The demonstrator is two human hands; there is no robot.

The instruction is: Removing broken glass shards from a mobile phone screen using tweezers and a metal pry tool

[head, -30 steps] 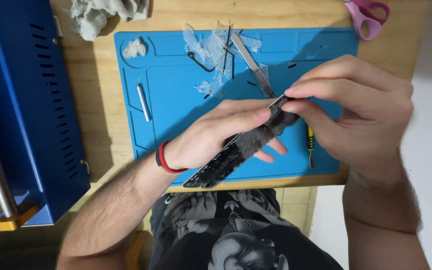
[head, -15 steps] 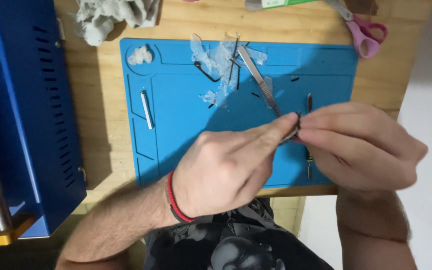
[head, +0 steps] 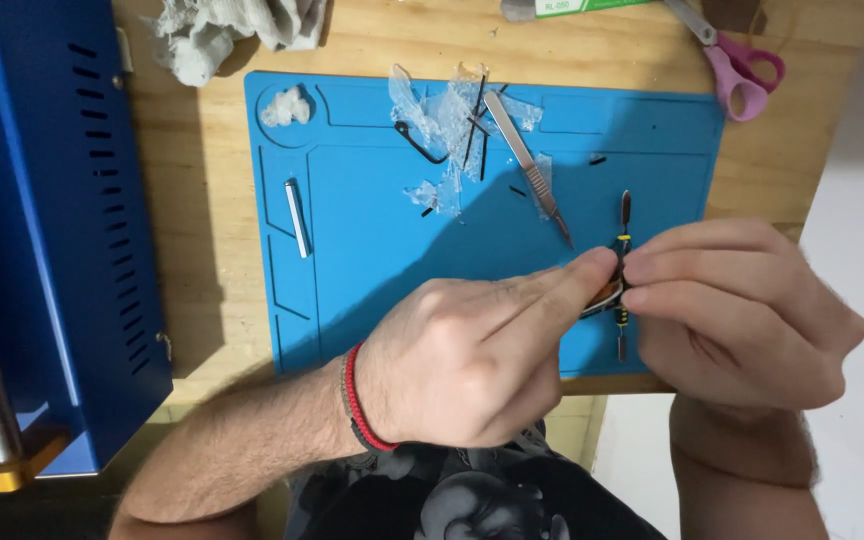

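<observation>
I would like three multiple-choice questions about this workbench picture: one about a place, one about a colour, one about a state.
1. Where do the scissors lie?
A. on the wooden table, past the mat's far right corner
B. inside the mat's round tray
C. on the blue machine

2. What colour is the mat?
A. green
B. blue
C. grey

3. What are the left hand and the right hand doing?
A. resting flat and apart
B. meeting at the fingertips on a small dark part
C. holding the scissors

Answers: 1 A, the pink handles rest on bare wood. 2 B, the mat is bright blue. 3 B, both sets of fingertips pinch one small piece.
</observation>
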